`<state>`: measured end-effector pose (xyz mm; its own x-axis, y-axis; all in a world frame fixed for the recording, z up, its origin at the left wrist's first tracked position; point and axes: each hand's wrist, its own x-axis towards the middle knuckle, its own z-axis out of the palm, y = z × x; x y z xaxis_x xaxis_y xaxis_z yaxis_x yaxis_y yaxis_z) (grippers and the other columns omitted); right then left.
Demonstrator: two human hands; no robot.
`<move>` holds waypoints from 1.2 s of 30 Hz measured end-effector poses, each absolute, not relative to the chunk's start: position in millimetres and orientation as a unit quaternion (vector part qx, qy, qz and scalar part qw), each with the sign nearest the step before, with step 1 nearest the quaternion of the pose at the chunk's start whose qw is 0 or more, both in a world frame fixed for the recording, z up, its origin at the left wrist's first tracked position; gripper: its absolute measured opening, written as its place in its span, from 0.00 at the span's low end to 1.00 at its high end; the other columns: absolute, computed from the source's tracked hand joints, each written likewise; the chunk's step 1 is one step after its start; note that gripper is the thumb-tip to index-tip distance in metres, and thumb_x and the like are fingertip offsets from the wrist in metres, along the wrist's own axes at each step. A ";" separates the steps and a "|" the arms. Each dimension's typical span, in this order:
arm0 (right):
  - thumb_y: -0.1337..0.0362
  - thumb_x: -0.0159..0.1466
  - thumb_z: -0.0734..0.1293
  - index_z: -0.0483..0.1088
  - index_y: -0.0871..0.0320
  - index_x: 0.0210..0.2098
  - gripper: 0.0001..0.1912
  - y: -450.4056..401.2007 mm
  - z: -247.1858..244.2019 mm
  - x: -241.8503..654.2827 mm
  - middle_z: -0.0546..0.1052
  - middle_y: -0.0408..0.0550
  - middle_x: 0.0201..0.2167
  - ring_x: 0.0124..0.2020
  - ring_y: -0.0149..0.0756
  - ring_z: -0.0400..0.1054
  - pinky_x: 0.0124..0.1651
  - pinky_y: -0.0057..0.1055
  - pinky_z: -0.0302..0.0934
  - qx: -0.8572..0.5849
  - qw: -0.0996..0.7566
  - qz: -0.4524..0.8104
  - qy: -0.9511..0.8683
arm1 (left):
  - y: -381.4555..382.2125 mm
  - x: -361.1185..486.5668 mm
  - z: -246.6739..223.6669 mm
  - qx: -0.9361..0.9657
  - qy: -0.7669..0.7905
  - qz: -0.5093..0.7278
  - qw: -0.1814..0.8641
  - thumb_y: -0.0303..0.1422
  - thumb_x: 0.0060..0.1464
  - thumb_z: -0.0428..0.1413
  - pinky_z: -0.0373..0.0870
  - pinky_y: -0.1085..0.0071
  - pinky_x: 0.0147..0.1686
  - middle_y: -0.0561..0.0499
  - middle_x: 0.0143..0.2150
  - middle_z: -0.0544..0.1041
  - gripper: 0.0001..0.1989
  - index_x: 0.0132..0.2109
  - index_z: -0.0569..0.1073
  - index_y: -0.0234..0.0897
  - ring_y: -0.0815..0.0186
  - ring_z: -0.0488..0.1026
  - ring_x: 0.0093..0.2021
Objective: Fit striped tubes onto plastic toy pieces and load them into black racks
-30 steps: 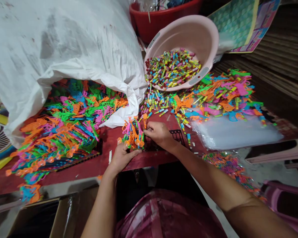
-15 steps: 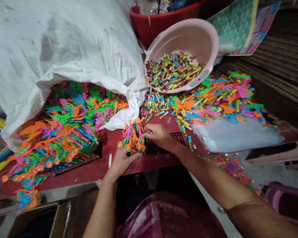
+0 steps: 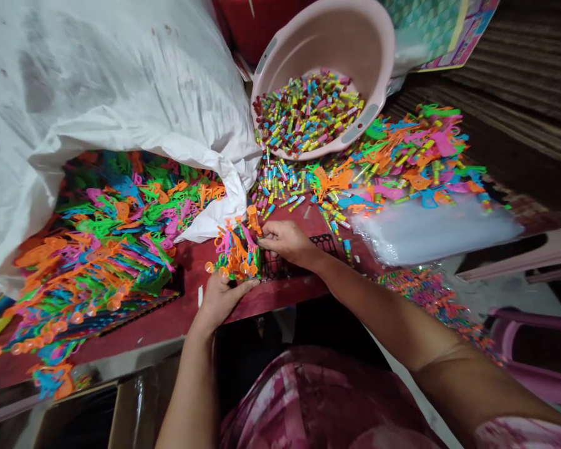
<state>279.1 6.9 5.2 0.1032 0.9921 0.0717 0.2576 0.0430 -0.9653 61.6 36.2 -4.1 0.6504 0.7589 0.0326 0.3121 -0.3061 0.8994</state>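
A small bunch of orange, pink, green and blue plastic pieces stands at the left end of a black mesh tray on the red table. Around the near side of this bunch my left hand is wrapped, its thumb along the front edge. My right hand pinches an orange piece at the bunch's right side, fingers closed and pointing left. Part of the tray is hidden beneath my right hand and forearm.
A white sack spills a large pile of similar pieces at left. A pink basin holds small colourful tubes. At right are more pieces and clear plastic bags.
The whole view has shifted, so the table things appear higher and further left. An orange piece now stands upright at my right fingertips, and more of the black tray shows.
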 end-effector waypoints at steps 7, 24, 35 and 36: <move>0.63 0.59 0.65 0.61 0.58 0.24 0.10 5.3 6.9 280.7 0.60 0.35 0.18 0.23 0.27 0.53 0.27 0.26 0.42 -0.578 0.457 0.344 -0.581 | 36.3 60.0 -7.0 0.781 0.356 0.228 0.460 0.38 0.51 0.64 0.73 0.66 0.49 0.50 0.42 0.82 0.14 0.42 0.79 0.36 0.62 0.78 0.42; 0.61 0.58 0.66 0.60 0.58 0.19 0.15 5.2 8.1 280.8 0.59 0.37 0.21 0.24 0.26 0.51 0.27 0.26 0.43 -0.588 0.475 0.294 -0.585 | 37.0 60.9 -8.1 0.778 0.337 0.226 0.480 0.38 0.52 0.63 0.73 0.68 0.49 0.51 0.43 0.82 0.13 0.44 0.79 0.37 0.62 0.78 0.44; 0.64 0.55 0.66 0.62 0.58 0.22 0.09 2.6 9.7 275.9 0.60 0.36 0.20 0.22 0.26 0.52 0.26 0.25 0.45 -0.595 0.486 0.296 -0.567 | 35.0 62.3 -5.1 0.766 0.342 0.224 0.496 0.40 0.53 0.63 0.74 0.65 0.49 0.50 0.43 0.82 0.15 0.44 0.79 0.37 0.61 0.78 0.43; 0.65 0.55 0.66 0.63 0.58 0.22 0.08 2.7 9.3 275.6 0.61 0.37 0.21 0.23 0.26 0.54 0.27 0.25 0.46 -0.594 0.487 0.290 -0.570 | 35.1 62.2 -4.6 0.767 0.341 0.221 0.497 0.40 0.53 0.63 0.74 0.65 0.50 0.50 0.43 0.82 0.14 0.44 0.79 0.37 0.61 0.78 0.44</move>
<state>275.6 2.7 9.3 0.1809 0.9606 0.2108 0.3944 0.1254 -0.9103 62.2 35.1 -4.6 0.6700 0.7423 0.0005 0.3033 -0.2743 0.9126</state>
